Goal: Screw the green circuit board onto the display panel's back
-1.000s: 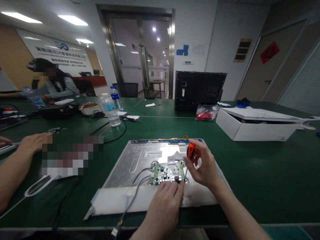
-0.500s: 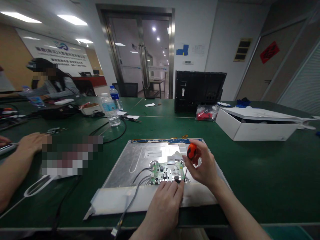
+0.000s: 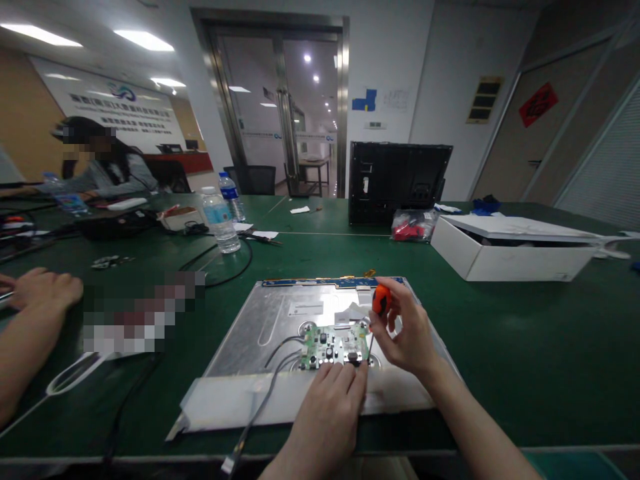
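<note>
A silver metal display panel (image 3: 280,313) lies flat on the green table, with a small green circuit board (image 3: 333,345) near its front edge. My right hand (image 3: 407,333) is closed round an orange-handled screwdriver (image 3: 380,301), held upright with its tip at the board's right corner. My left hand (image 3: 330,407) rests fingers-down on the panel's front edge, fingertips touching the board. Grey cables (image 3: 273,373) run from the board toward me.
A white open box (image 3: 505,253) sits at the right. A black monitor back (image 3: 397,181) and a bag of red parts (image 3: 413,225) stand behind the panel. Two water bottles (image 3: 220,217) and black cables lie at the left. A co-worker's arm (image 3: 27,313) rests at the far left; another person sits behind.
My hands have hardly moved; the screwdriver handle has shifted slightly left. The co-worker's hand at the far left has drawn back toward the left edge.
</note>
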`<state>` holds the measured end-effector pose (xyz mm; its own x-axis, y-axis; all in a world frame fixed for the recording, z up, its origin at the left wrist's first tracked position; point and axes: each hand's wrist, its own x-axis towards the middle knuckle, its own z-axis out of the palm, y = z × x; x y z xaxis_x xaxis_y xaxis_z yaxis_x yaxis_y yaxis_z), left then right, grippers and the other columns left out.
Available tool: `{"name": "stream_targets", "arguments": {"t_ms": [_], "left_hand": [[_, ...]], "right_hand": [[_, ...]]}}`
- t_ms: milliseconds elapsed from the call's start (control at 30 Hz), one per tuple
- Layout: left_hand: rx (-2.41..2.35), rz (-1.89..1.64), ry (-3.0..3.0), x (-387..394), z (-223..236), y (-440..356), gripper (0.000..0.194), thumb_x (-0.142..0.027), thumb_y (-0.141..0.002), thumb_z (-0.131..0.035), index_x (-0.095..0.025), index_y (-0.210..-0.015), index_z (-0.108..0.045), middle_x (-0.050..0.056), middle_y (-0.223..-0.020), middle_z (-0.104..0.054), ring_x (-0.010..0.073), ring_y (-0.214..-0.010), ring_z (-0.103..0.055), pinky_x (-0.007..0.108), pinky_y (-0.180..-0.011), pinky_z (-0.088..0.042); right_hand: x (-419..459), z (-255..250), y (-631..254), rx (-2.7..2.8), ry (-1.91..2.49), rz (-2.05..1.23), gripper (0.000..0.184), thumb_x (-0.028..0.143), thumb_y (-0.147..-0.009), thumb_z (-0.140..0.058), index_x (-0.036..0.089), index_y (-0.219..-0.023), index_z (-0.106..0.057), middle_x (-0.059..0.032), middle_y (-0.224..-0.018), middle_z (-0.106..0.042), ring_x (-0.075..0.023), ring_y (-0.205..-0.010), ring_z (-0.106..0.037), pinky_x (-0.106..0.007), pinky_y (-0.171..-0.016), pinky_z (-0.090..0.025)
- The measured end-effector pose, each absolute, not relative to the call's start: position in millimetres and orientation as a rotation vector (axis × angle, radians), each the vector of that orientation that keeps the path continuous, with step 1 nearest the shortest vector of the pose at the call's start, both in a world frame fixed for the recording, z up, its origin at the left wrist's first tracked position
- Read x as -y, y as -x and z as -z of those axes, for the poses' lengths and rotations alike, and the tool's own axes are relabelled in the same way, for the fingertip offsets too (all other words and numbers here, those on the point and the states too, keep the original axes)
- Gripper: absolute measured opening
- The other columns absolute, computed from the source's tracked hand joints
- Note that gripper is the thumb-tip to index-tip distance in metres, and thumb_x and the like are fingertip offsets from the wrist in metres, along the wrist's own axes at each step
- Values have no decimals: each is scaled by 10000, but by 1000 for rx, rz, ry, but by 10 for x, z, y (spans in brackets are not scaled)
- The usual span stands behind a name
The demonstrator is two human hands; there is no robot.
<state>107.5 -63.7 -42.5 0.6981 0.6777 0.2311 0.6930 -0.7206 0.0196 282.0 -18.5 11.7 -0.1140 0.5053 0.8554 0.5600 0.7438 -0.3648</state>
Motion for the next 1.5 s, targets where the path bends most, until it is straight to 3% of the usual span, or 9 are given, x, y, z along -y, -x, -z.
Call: {"name": "stream_targets", "arguments": {"t_ms": [333, 567, 967, 1233, 1500], "left_hand": [[1159, 311, 2847, 643, 417, -1074, 477, -23, -843, -463, -103, -1307, -538, 95, -938, -638, 246, -888, -589, 396, -835, -492], [1161, 311, 2855, 628, 426, -1073, 452, -30, -853, -461, -109, -1287, -558, 93, -928, -635, 242, -886, -585, 393, -838, -490], [1151, 332, 2844, 630, 445, -1071, 457, -29, -853, -464, -104, -1296, -549, 96, -938, -643, 245, -877, -592, 399, -826, -496], [1166, 335, 2848, 642, 417, -1071, 454, -28, -859, -450, -122, -1291, -549, 88, -924, -632, 235, -892, -586, 384, -844, -486], [1159, 332, 2853, 637, 420, -1072, 455, -24, -864, -437, -109, -1297, -546, 97, -939, -637, 242, -893, -588, 396, -839, -487]], "right_hand": [[185, -138, -2822, 1771, 849, 141, 419, 234, -898, -584, 216, -1281, -415, 55, -700, -546, -72, -463, -474, -182, -419, -387], [185, -106, -2834, 1786, 866, 23, 487, 162, -876, -516, 197, -1345, -388, 14, -772, -586, -83, -491, -502, -196, -437, -428], [171, -119, -2821, 1762, 865, 129, 436, 239, -896, -601, 229, -1290, -413, 61, -700, -544, -72, -459, -471, -183, -427, -399], [198, -147, -2823, 1791, 839, 28, 486, 147, -876, -508, 194, -1347, -397, 12, -774, -590, -82, -502, -506, -192, -438, -414], [184, -126, -2817, 1754, 879, 85, 457, 190, -878, -554, 218, -1310, -407, 62, -687, -524, -74, -462, -475, -191, -440, -401]]}}
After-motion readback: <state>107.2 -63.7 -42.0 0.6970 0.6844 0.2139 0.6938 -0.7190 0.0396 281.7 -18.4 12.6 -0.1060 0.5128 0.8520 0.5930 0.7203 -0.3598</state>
